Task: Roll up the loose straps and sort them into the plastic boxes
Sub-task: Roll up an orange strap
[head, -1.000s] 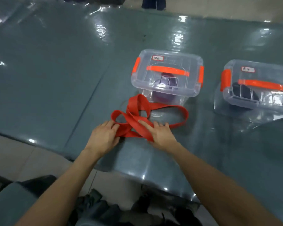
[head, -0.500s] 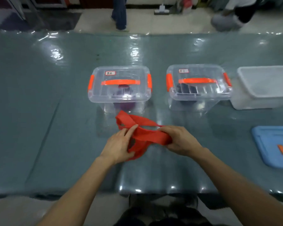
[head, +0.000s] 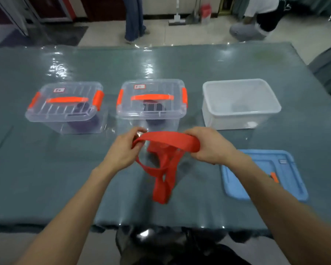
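A loose red strap (head: 165, 161) hangs in loops above the table, stretched between both hands. My left hand (head: 123, 150) pinches one end at the left, and my right hand (head: 210, 145) is closed on the strap at the right. Behind them stand two lidded clear boxes with orange latches: the left box (head: 65, 107) holds a purple roll, the middle box (head: 152, 101) a dark roll. An open white box (head: 239, 103) stands at the right, lidless.
A blue lid (head: 262, 174) lies flat on the table to the right of my right forearm. The grey-green table (head: 46, 165) is covered in glossy plastic. People stand and crouch on the floor beyond the far edge.
Both hands lifted the red strap off the table and pulled it apart, so its loops now dangle. The view swung right and up, showing the white box and blue lid.
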`<action>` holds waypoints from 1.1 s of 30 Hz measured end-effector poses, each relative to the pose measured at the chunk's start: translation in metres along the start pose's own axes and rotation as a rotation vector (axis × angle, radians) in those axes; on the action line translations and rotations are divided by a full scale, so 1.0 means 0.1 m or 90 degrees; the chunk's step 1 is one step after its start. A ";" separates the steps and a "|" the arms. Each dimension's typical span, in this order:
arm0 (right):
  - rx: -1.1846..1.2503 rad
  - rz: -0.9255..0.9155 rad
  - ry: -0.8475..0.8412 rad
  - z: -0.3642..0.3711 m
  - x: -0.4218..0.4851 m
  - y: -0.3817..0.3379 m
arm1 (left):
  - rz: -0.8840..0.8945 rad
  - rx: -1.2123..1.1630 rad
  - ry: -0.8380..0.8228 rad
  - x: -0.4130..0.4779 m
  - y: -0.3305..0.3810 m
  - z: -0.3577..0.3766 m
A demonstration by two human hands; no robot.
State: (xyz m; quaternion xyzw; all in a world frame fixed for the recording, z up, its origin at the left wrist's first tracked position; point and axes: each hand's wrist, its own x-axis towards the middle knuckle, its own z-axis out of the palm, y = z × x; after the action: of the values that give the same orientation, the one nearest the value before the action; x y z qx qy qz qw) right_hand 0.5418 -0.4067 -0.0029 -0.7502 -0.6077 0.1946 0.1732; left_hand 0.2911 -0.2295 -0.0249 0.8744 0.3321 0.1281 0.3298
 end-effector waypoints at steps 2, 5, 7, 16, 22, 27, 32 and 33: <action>-0.016 0.002 -0.023 -0.15 -0.07 0.23 | 0.002 -0.007 0.058 0.11 0.31 0.03; -0.008 -0.011 -0.017 -0.32 -0.12 0.54 | -0.080 -0.084 0.105 0.22 0.67 0.07; 0.031 -0.003 0.034 -0.43 -0.13 0.72 | -0.106 -0.093 0.125 0.29 0.80 0.11; 0.358 0.045 0.267 -1.36 0.00 0.78 | 0.022 -0.141 0.221 0.84 1.51 -0.23; 0.473 -0.004 0.345 -1.86 -0.01 0.66 | 0.073 -0.288 0.076 1.03 1.85 -0.34; 0.280 0.110 0.178 -1.43 -0.15 1.06 | -0.049 -0.127 -0.198 0.96 1.27 0.19; 0.104 0.195 0.065 -0.67 -0.28 1.59 | -0.114 0.022 -0.149 0.71 0.54 0.75; 0.080 0.213 0.017 -0.52 -0.32 1.68 | -0.132 0.052 -0.116 0.66 0.42 0.83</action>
State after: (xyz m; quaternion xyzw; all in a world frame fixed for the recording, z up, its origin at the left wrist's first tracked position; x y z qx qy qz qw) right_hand 0.7040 -0.4733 -0.0391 -0.8312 -0.4583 0.2483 0.1935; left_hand 0.3984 -0.2499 -0.0587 0.8562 0.3944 -0.0001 0.3338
